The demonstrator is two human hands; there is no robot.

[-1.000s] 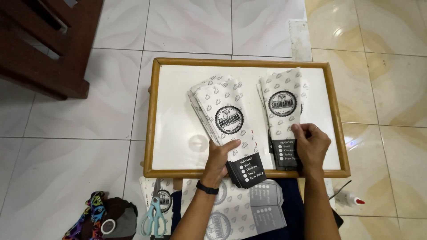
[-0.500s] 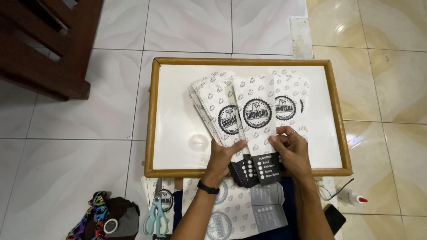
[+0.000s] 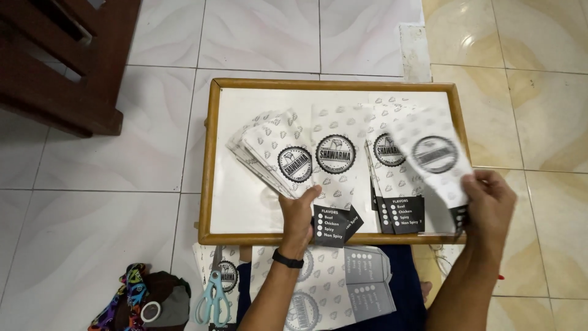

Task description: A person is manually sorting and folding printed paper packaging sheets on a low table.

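A pale tiled floor (image 3: pixel 110 159) fills most of the view, with a dark wooden furniture leg and rail (image 3: pixel 55 67) at the upper left. On the floor sits a shallow wood-framed tray (image 3: pixel 208 159) with a white base, and it holds the printed paper sleeves: a fanned stack (image 3: pixel 269 150) lying tilted at its left, a single upright sleeve (image 3: pixel 334 165) at the middle, and another small stack (image 3: pixel 392 178) to the right, all white with a round black emblem and a black panel at the lower end. The left hand (image 3: pixel 298 214) rests at the tray's near edge, fingers curled and thumb pressing down on the lower end of the middle sleeve and the foot of the fanned stack. The right hand (image 3: pixel 490 205) is closed around the black end of one more sleeve (image 3: pixel 432 156), lifted and blurred above the tray's right side. Below the tray, flat printed sheets (image 3: pixel 334 288) lie across the person's lap. A pair of light blue scissors (image 3: pixel 213 297) lies beside them on another sheet, and a colourful bundle of cloth (image 3: pixel 141 300) sits further left. A black wristband (image 3: pixel 287 259) circles the left wrist.
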